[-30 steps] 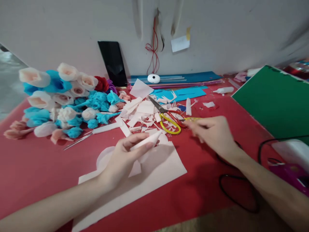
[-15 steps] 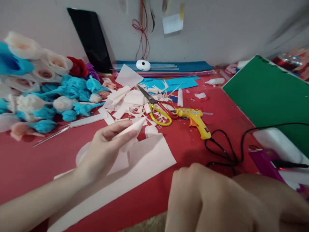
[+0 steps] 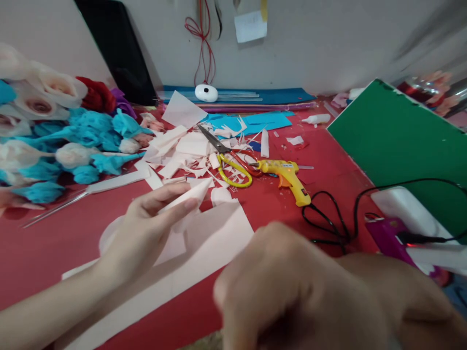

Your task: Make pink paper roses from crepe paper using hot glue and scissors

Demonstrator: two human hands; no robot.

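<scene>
My left hand (image 3: pixel 140 231) pinches a folded, pale pink piece of paper (image 3: pixel 199 192) between thumb and fingers, its pointed corner toward the far side. Under that hand, a large pale paper sheet (image 3: pixel 175 279) stretches across the red tabletop. Close to the camera, my right hand (image 3: pixel 273 282) is curled with knuckles up and somewhat blurred. Its fingertips are out of sight, so I cannot make out what it holds, if anything. Scissors (image 3: pixel 234 176) with one yellow and one red handle lie beyond the left hand, beside a yellow glue gun (image 3: pixel 286 176).
Paper scraps (image 3: pixel 186 150) are heaped around the scissors. Blue and cream paper flowers (image 3: pixel 98 131) pile up on the left. A green board (image 3: pixel 397 146) leans at right, near a black cord (image 3: pixel 332 218) and a purple device (image 3: pixel 388 238). A small white bottle (image 3: pixel 317 118) lies behind.
My right hand has risen and moved left, its curled fingers turned more toward me. The left hand keeps its hold on the paper. The whole view has shifted slightly.
</scene>
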